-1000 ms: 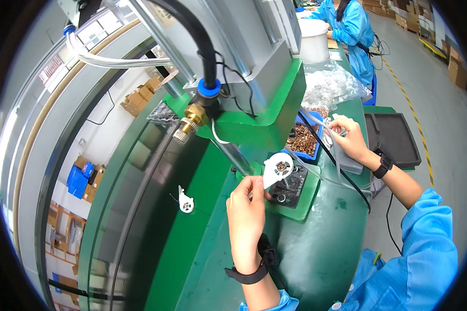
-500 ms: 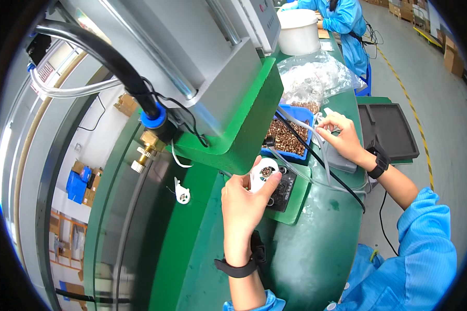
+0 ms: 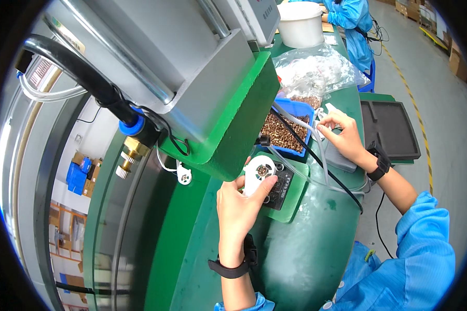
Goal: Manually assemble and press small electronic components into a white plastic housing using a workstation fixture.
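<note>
My left hand [image 3: 238, 205] grips a white round plastic housing [image 3: 253, 179] by its edge, thumb on top. A round metal centre with dark slots shows in the housing's face. Beneath it sits a black control box [image 3: 280, 191] with knobs, on a green metal base [image 3: 297, 203]. My right hand [image 3: 342, 136] hovers beside the blue bin [image 3: 296, 108], its thumb and fingertips drawn together. White pieces [image 3: 319, 115] lie right by those fingertips; whether one is pinched is too small to tell. Small copper-coloured metal parts [image 3: 284, 132] fill the bin.
A grey and green press [image 3: 238, 124] rises at the left, near my left hand. Black and grey cables [image 3: 316, 155] cross the green table. Behind the bin are a clear plastic bag [image 3: 321, 72] and white bucket [image 3: 300, 26]. A co-worker in blue [image 3: 350, 18] sits beyond.
The view has shifted slightly. My left hand and the housing have moved a little to the left, and the housing's face shows more fully. My right hand stays almost in place.
</note>
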Demonstrator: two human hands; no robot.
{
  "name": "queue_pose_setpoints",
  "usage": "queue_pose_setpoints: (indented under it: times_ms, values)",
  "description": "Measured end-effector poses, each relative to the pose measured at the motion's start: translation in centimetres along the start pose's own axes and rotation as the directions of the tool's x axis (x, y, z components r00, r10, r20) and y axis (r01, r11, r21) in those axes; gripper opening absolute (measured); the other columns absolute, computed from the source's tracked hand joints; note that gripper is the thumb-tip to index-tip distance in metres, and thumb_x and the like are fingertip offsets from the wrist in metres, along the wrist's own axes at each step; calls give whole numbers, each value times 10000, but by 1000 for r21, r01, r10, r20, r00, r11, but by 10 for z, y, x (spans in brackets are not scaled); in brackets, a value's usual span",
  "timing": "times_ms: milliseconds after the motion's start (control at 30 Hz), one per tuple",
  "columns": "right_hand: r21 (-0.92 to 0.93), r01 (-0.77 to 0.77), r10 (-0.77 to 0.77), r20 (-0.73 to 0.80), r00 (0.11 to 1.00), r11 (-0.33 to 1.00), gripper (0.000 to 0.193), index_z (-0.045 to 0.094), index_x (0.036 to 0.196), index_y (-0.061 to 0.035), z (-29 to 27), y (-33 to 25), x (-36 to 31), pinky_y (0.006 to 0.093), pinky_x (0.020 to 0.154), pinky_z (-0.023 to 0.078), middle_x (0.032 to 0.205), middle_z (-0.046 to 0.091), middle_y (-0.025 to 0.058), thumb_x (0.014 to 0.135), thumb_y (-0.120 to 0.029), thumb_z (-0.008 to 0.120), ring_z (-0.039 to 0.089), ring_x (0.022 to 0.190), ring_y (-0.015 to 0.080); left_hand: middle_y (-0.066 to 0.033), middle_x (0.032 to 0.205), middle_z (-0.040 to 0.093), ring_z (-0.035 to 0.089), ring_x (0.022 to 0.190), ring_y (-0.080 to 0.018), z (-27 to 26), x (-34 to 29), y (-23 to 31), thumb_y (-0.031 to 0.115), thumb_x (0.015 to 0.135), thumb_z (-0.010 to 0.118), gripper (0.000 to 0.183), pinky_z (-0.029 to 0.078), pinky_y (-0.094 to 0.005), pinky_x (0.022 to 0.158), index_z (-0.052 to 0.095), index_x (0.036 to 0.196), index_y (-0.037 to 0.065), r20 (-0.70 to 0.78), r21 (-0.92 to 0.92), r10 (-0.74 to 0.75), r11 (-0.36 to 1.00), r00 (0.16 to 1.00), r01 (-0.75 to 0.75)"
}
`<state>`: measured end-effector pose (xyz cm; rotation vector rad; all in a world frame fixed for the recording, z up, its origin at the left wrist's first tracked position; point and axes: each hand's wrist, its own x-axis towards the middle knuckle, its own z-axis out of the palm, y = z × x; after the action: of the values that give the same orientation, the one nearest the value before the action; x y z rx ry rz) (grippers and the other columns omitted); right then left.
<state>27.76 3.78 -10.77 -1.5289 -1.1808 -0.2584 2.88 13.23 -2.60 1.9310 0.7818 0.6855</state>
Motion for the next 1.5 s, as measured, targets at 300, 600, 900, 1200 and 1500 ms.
queue_pose_setpoints:
  times_ms: [300,600,900,1200,1500]
  values:
    - [27,-67,66,30,997,997,96,629,745,-43,-1,-2,-1,259,536,371,649,567,37,714,-128,662,461,574,123,-78,790,648,571,690,-89,2,-16,17,146,706,738,398,427,-211,598,536,1013,-6,-149,141,-43,988,988,65]
    - [-95,30,-24,65,998,995,91,600,717,-50,1,-2,1,276,554,368,624,530,37,706,-122,655,472,575,152,-59,800,613,526,703,-78,-1,-18,13,114,747,712,271,429,-215,625,545,906,-28,-133,26,-25,999,991,29]
    - [-125,67,-59,61,996,990,106,597,726,-48,2,-3,-1,282,566,357,627,527,42,711,-135,655,485,585,165,-76,803,622,549,719,-92,-1,-18,6,82,756,696,242,447,-231,634,537,886,-44,-112,26,48,999,992,-46]
    - [-135,39,-31,60,998,990,101,605,720,-49,0,-3,-2,279,562,351,642,553,45,711,-135,657,505,589,160,-84,798,623,555,726,-96,-2,-17,7,100,755,699,255,460,-237,632,545,898,-45,-115,90,0,996,993,11]
    - [-85,5,-1,47,999,996,100,619,731,-41,2,-1,3,273,554,366,661,567,42,712,-130,661,477,588,147,-133,748,630,601,641,-137,3,-14,-3,149,737,724,295,455,-246,581,516,860,-21,-152,67,116,992,981,-107]
